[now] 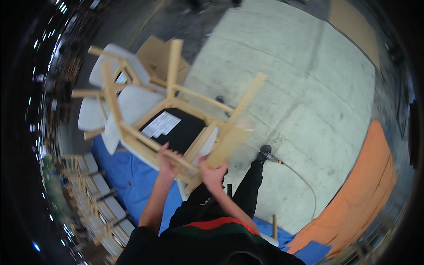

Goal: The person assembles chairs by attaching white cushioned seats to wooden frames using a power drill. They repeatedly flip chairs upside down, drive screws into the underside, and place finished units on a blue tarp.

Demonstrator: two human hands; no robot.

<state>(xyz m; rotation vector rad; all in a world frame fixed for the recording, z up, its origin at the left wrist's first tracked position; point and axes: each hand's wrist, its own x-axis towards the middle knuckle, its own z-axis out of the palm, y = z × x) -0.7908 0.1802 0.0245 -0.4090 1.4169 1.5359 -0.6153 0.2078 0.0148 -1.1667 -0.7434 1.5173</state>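
Observation:
A light wooden chair (152, 143) is tilted bottom up in front of me, its legs pointing up and away. Its underside shows a black panel (187, 134) with a white label (161, 124) on it. My left hand (168, 162) is closed round the near side rail of the frame. At the near corner, close to a leg that is smeared by motion, my right hand (213, 175) grips the same chair. Part of the right hand's fingers is hidden behind the wood.
More chairs with pale seats (118, 66) stand at the upper left, by a brown cardboard box (154, 55). Several others (99, 190) line the left. Near my foot lies a hand tool (273, 158) with a hose (304, 183). Orange sheeting (357, 185) and blue sheeting (128, 172) border the pale mat (327, 123).

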